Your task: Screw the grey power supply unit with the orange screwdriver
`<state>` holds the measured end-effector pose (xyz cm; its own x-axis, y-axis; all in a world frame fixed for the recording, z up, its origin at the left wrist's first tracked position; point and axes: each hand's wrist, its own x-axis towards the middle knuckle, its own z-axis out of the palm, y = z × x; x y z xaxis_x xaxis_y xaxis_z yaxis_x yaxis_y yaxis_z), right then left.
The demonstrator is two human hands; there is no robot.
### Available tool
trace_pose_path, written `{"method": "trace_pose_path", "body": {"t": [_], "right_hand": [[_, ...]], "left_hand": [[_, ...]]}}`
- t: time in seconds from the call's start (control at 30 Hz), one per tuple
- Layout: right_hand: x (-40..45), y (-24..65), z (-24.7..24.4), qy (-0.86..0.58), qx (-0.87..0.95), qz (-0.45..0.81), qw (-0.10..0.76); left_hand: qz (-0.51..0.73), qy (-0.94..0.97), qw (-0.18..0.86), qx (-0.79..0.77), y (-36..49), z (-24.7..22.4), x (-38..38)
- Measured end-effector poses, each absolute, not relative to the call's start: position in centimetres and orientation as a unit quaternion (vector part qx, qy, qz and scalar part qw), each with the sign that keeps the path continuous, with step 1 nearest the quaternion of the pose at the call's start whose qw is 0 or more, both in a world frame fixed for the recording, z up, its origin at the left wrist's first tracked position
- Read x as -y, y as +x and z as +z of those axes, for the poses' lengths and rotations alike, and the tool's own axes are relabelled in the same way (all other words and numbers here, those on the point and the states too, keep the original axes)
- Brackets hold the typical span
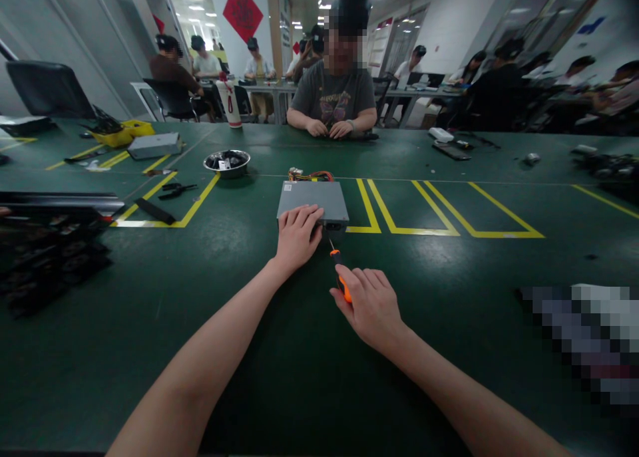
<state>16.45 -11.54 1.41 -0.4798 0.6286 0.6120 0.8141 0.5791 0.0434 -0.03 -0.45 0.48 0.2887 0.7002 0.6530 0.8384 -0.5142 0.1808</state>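
A grey computer power supply unit [312, 196] lies flat on the green table, a bundle of coloured wires [312, 175] at its far side and a socket in its near face. My left hand [298, 239] grips its near left part, with the fingers over the top and the thumb by the near face. In my right hand [370, 304] is a screwdriver [337, 259] with an orange and black handle. Its thin shaft points up toward the unit's near face; I cannot tell whether the tip touches it.
Left of the unit stand a metal bowl [226, 164] of dark parts, a black tool [176, 190] and a black strip [156, 211]. Farther back are another grey box [154, 146] and a yellow tray [122, 132]. Dark hardware [54, 257] is piled at left. A person [332, 98] sits opposite.
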Motion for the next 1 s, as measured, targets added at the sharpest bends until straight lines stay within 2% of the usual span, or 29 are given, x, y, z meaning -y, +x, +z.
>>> {"method": "trace_pose_path", "body": {"t": [0.1,0.4,0.57,0.67,0.8,1.0], "right_hand": [[11.6,16.2,1.1,-0.421,0.838,-0.176,0.299],[11.9,15.9,1.6,-0.419,0.845,-0.186,0.275],[11.7,16.0,1.7,-0.431,0.826,-0.203,0.300],[11.8,16.2,2.3,-0.438,0.831,-0.188,0.288],[11.8,16.3,3.5,-0.404,0.858,-0.189,0.255],[10.9,16.0,3.1,-0.335,0.868,-0.241,0.278]], "left_hand": [[-0.352,-0.797,0.098,0.481,0.0,0.6,0.5],[-0.355,-0.796,0.093,0.482,0.0,0.6,0.5],[-0.351,-0.796,0.097,0.483,0.0,0.5,0.5],[-0.350,-0.797,0.098,0.483,0.0,0.5,0.4],[-0.349,-0.798,0.100,0.481,0.0,0.4,0.5],[-0.346,-0.800,0.099,0.480,0.0,0.5,0.6]]}}
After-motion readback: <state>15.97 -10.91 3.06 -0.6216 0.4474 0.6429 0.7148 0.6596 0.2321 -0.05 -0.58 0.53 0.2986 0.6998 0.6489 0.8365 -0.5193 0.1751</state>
